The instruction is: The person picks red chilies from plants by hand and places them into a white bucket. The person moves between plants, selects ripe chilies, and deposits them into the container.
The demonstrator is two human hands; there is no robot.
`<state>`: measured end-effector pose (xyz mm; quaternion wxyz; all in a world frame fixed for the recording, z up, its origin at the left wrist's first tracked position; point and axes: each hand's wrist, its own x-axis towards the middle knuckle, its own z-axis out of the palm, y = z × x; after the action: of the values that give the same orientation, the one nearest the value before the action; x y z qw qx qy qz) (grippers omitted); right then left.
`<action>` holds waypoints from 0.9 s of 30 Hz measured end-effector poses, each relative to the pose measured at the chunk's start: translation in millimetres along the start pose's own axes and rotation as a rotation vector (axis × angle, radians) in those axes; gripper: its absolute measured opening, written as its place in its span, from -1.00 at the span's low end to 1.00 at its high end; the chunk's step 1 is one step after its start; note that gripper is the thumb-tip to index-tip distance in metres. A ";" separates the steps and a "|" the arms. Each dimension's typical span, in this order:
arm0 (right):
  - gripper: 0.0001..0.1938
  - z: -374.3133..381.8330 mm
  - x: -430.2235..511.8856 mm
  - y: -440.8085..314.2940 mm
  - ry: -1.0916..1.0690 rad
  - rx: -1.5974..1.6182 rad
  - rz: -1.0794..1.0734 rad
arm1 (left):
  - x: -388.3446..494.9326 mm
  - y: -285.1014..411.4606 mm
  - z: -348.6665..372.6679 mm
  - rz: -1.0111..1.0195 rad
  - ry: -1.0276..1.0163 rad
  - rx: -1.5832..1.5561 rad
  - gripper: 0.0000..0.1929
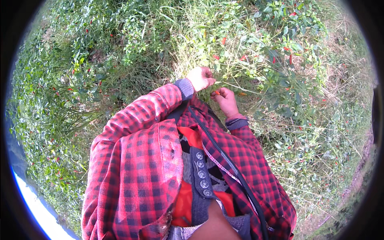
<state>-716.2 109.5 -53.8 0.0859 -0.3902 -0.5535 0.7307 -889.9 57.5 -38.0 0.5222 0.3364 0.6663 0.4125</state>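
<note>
My left hand is bent inwards, its fingertips pinched at the end of a thin pale stem of a chili plant. Just below and to the right, my right hand grips a small orange-red chili pepper between thumb and fingers. Another orange chili hangs close beside the right hand. Leaves and glare hide what lies under the left palm. Above the hands, ripe red chilies show among the sunlit leaves of the chili plant.
Further chili plants with red fruit spread to the left. Tall grass grows between the plants, and dry straw lies on the right. A strap crosses my red checked jacket. A dark object shows at the right rim.
</note>
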 end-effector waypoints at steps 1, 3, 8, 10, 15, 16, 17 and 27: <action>-0.87 1.4 -0.5 0.1 0.037 -0.002 0.020 | -1.8 -1.5 -3.6 0.016 -0.020 0.092 -0.86; -0.86 4.7 -1.9 -0.7 0.105 -0.008 0.062 | -9.7 -6.8 -7.5 0.059 0.034 0.224 -0.84; -0.86 16.0 2.9 0.8 0.130 0.110 0.135 | -18.9 -23.2 -14.7 -0.026 0.037 0.207 -0.77; -0.86 16.2 9.2 -0.1 0.102 -0.002 0.083 | -19.2 -24.6 -18.9 -0.010 0.040 0.223 -0.76; -0.86 32.7 17.6 -48.1 0.008 -0.448 -0.249 | -24.9 -36.2 -30.7 -0.002 0.013 0.299 -0.74; -0.87 42.5 20.0 -67.1 0.011 -0.389 -0.352 | -23.6 -49.2 -29.2 0.045 0.008 0.302 -0.72; -0.88 50.4 27.4 -82.5 -0.084 -0.307 -0.325 | -24.0 -58.2 -29.7 0.087 0.006 0.306 -0.71; -0.92 -40.3 152.7 -14.2 0.250 0.081 -0.151 | -41.8 -75.6 -39.5 0.013 -0.064 0.352 -0.76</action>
<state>-797.6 229.9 -117.3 0.2243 -0.4317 -0.5364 0.6897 -920.1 -19.8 -84.1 0.4734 0.4399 0.7092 0.2820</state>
